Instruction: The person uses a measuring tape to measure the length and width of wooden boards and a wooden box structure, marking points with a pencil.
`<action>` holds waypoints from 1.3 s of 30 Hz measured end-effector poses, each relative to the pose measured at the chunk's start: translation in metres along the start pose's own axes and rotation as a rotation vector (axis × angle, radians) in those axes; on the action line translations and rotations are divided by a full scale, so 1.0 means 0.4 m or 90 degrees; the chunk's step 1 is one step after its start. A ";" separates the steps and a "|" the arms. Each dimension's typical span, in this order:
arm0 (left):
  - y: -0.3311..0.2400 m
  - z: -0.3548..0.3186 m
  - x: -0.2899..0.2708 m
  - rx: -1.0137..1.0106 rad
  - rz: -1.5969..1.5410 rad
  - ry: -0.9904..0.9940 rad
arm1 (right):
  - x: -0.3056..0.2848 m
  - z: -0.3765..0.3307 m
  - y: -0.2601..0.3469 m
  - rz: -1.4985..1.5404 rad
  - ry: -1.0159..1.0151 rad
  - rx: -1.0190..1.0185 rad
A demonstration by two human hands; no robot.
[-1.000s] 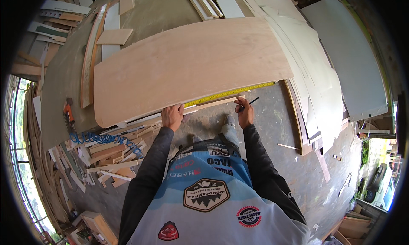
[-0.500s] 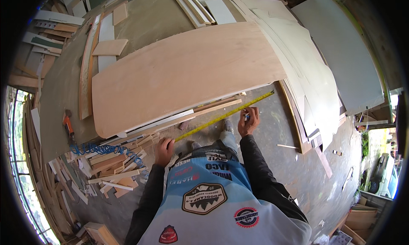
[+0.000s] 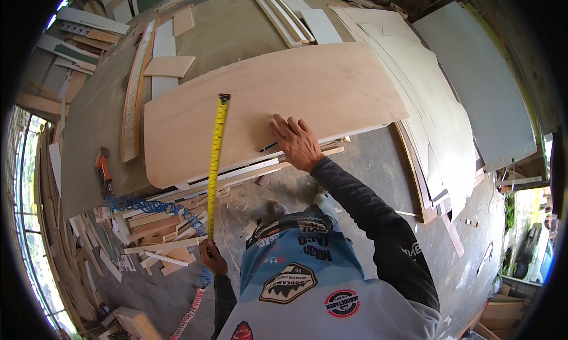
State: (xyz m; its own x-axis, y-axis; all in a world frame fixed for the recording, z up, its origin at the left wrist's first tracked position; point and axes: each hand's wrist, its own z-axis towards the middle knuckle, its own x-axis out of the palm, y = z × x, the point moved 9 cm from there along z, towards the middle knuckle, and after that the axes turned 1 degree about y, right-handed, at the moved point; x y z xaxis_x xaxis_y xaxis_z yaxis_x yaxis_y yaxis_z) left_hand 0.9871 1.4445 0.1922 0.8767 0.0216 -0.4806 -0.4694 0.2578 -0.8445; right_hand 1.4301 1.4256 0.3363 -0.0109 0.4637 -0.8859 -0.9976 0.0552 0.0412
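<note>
While L hand (image 3: 212, 258) grips yellow tape measure (image 3: 215, 162), R hand (image 3: 297, 142) pins pencil (image 3: 268, 146), fingers spread, on plywood sheet (image 3: 331, 88).

The tape measure (image 3: 215, 156) is bright yellow with fine black markings and a dark hook at its tip. The plywood sheet (image 3: 278, 103) under it is pale pinkish tan with faint grain. The pencil (image 3: 268, 146) is dark. The sleeve (image 3: 378, 221) is charcoal grey; the shirt (image 3: 302, 281) is light blue fading to white, with round and shield-shaped badges. The coiled hose (image 3: 155, 208) is blue. The floor (image 3: 367, 162) is mottled grey. The stacked panels (image 3: 473, 79) are off-white.
</note>
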 end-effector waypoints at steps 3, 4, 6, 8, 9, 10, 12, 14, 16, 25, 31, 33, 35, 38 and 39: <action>-0.021 -0.006 -0.025 -0.060 -0.089 -0.087 | 0.031 0.022 -0.008 0.034 0.005 -0.041; -0.030 -0.008 -0.038 -0.066 -0.102 -0.109 | 0.033 0.020 -0.015 0.027 0.017 -0.060; -0.049 -0.013 -0.068 -0.078 -0.130 -0.156 | 0.029 0.045 -0.016 0.050 0.012 -0.088; -0.076 -0.004 -0.115 -0.097 -0.191 -0.235 | -0.029 0.093 -0.012 0.055 0.020 -0.090; -0.086 -0.004 -0.141 -0.106 -0.220 -0.273 | -0.068 0.119 -0.008 0.059 0.024 -0.090; -0.096 0.016 -0.165 -0.096 -0.208 -0.287 | -0.112 0.147 -0.016 0.066 -0.016 -0.090; -0.131 0.056 -0.219 -0.066 -0.167 -0.291 | -0.182 0.210 -0.015 0.046 -0.008 -0.111; -0.156 0.105 -0.268 -0.050 -0.151 -0.305 | -0.242 0.272 -0.020 0.037 0.004 -0.116; -0.224 0.152 -0.321 -0.009 -0.045 -0.331 | -0.276 0.323 -0.033 0.042 0.026 -0.103; -0.448 0.339 -0.333 0.074 -0.163 -0.237 | -0.209 0.521 -0.167 0.153 0.221 -0.033; -0.587 0.496 -0.219 0.125 -0.075 -0.039 | -0.102 0.620 -0.268 0.162 0.257 -0.056; -0.638 0.550 -0.174 0.153 -0.024 -0.004 | -0.069 0.645 -0.284 0.189 0.234 -0.069; -0.711 0.612 -0.134 0.238 0.114 0.039 | -0.076 0.661 -0.270 0.197 0.228 -0.101; -0.802 0.718 -0.037 0.330 0.156 0.107 | -0.034 0.662 -0.312 0.198 0.126 -0.154; -0.828 0.751 0.004 0.360 0.156 0.128 | -0.032 0.657 -0.312 0.157 0.113 -0.211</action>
State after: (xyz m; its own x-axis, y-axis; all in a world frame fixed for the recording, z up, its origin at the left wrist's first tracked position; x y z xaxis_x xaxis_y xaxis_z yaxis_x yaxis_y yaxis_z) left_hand 1.1758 1.6492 0.5420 0.6889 -0.0226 -0.7245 -0.4770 0.7384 -0.4766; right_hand 1.5726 1.6452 0.4639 -0.2333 0.2667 -0.9351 -0.9316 -0.3368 0.1364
